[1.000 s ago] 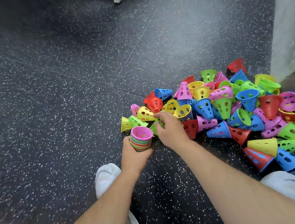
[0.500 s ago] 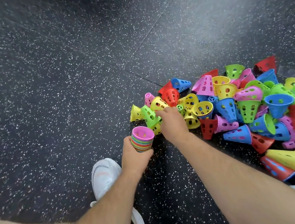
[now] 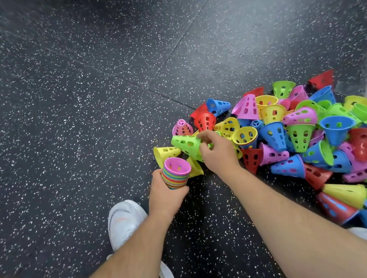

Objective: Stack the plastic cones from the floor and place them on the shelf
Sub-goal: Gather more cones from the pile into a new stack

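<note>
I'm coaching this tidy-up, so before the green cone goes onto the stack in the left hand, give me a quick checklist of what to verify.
1. Right hand pinches green perforated plastic cone: ok.
2. Left hand grips multicoloured stack of nested plastic cones: ok.
3. Stack's pink mouth open, facing up: ok.
4. Green cone aligned over stack: not ok, lies sideways beyond it.
5. Green cone clear of yellow perforated cone beside it: cannot tell.

One head-worn camera is pointed forward and steeply down, close above the floor (image 3: 65,111), with cones (image 3: 301,134) framed at right.
</note>
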A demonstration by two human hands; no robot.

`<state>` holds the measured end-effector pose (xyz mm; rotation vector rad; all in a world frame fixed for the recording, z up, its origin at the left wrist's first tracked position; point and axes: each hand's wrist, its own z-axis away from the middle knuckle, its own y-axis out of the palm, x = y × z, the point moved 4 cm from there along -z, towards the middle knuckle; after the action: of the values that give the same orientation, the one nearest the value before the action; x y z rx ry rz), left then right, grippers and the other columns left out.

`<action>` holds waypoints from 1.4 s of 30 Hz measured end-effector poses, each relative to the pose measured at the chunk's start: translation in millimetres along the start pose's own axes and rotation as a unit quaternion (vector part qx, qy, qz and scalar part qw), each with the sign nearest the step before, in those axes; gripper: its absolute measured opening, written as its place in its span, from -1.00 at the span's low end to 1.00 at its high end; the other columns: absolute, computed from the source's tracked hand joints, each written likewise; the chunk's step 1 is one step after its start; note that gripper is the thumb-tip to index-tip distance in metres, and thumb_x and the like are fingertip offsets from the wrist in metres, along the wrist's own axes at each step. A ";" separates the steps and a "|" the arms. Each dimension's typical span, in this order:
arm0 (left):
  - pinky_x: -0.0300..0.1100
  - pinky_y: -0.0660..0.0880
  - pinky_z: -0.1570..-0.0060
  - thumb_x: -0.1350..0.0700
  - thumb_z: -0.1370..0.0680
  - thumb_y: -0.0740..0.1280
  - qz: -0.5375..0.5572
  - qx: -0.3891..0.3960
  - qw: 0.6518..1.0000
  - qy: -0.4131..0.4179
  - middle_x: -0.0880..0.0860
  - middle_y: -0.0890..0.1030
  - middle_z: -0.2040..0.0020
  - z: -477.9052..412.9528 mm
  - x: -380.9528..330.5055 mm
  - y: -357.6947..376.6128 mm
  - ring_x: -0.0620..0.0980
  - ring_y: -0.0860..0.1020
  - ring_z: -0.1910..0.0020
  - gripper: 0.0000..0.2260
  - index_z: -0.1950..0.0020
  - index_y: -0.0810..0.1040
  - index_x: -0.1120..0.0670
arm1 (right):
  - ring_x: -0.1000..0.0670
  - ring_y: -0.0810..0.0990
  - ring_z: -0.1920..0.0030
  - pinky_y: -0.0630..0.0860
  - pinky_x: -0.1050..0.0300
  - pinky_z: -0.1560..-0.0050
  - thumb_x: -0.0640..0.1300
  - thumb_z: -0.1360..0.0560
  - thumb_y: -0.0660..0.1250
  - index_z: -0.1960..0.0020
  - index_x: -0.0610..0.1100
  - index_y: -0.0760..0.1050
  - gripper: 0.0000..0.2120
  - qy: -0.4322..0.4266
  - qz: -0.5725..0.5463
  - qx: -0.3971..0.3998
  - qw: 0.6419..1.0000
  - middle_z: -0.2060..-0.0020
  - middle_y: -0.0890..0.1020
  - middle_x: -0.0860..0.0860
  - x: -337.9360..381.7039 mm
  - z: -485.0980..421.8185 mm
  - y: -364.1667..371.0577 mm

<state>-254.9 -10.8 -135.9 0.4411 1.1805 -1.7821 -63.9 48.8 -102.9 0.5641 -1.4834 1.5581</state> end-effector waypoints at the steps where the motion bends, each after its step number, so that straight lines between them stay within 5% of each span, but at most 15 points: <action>1: -0.11 0.44 0.08 0.11 -0.29 0.59 -0.004 0.003 1.000 0.002 -0.06 0.61 0.00 0.9 -0.6 1.1 -0.02 0.61 0.05 -0.44 -0.17 0.39 -0.07 | 0.14 0.55 0.13 0.45 0.24 0.08 -0.17 -0.53 0.31 -0.07 0.01 0.61 -0.81 0.029 -0.043 -0.007 0.999 0.11 0.64 0.14 -3.4 2.5 -3.2; 5: -0.13 0.43 0.09 0.14 -0.29 0.61 -0.005 0.015 1.000 0.012 -0.04 0.61 -0.01 4.7 -0.3 7.5 -0.01 0.61 0.02 -0.41 -0.21 0.40 -0.04 | 0.18 0.58 0.14 0.51 0.24 0.07 -0.15 -0.50 0.45 -0.04 -0.01 0.61 -0.87 0.061 -0.150 -0.028 0.986 0.15 0.66 0.10 -6.3 9.7 -13.7; 9: -0.14 0.40 0.06 0.12 -0.31 0.61 -0.021 0.021 0.999 0.012 -0.01 0.61 -0.05 10.4 1.6 11.6 0.02 0.60 0.00 -0.40 -0.23 0.39 -0.03 | 0.24 0.55 0.14 0.49 0.30 0.04 -0.17 -0.53 0.42 -0.23 0.05 0.55 -0.70 0.027 -0.101 -0.001 0.995 0.13 0.64 0.15 -8.5 20.9 -18.9; 19: -0.13 0.40 0.08 0.11 -0.31 0.62 -0.037 0.021 0.999 0.016 0.02 0.61 -0.06 20.5 0.3 13.2 0.06 0.60 0.01 -0.42 -0.20 0.38 -0.02 | 0.18 0.58 0.00 0.51 0.27 -0.08 -0.17 -0.49 0.40 -0.02 -0.03 0.69 -0.85 -0.089 0.015 0.074 0.993 0.05 0.67 0.15 -8.3 50.2 -11.4; 24: -0.15 0.39 0.12 0.12 -0.31 0.62 -0.032 0.029 0.999 0.014 -0.02 0.61 -0.01 24.3 4.1 10.5 0.00 0.60 0.06 -0.43 -0.17 0.37 -0.03 | 0.15 0.57 0.00 0.51 0.25 -0.08 -0.20 -0.53 0.30 -0.17 -0.04 0.64 -0.73 -0.030 0.001 0.087 0.996 -0.02 0.65 0.11 -5.6 47.9 -3.6; 29: -0.25 0.41 0.22 0.14 -0.31 0.60 -0.028 0.030 0.999 0.012 -0.02 0.61 0.01 26.5 13.3 8.0 -0.14 0.58 0.14 -0.46 -0.15 0.38 0.00 | 0.00 0.56 -0.09 0.51 0.03 -0.19 -0.05 -0.58 0.36 -0.30 -0.13 0.58 -0.67 -0.007 0.110 0.102 0.989 -0.11 0.62 -0.01 -10.3 31.4 15.4; 32: -0.13 0.48 0.11 0.12 -0.30 0.60 -0.027 0.033 0.999 0.004 0.00 0.61 0.00 24.5 21.2 6.3 -0.07 0.60 0.10 -0.45 -0.15 0.38 -0.02 | -0.09 0.57 -0.18 0.51 -0.03 -0.24 0.00 -0.56 0.38 -0.30 -0.16 0.58 -0.63 0.013 0.151 0.118 0.981 -0.20 0.59 -0.09 -14.3 24.7 30.6; 42: -0.13 0.49 0.09 0.12 -0.30 0.61 -0.012 0.030 0.999 -0.010 -0.02 0.60 0.02 19.8 26.7 4.8 -0.10 0.60 0.10 -0.44 -0.17 0.39 -0.01 | -0.12 0.53 -0.02 0.52 -0.06 -0.07 -0.02 -0.62 0.29 -0.14 -0.05 0.60 -0.81 -0.018 0.152 0.090 0.984 -0.03 0.51 -0.06 -14.9 25.7 35.2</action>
<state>-260.8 -41.6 -147.8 0.4449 1.1267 -1.8424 -91.8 23.9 -129.8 0.4864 -1.5194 1.9427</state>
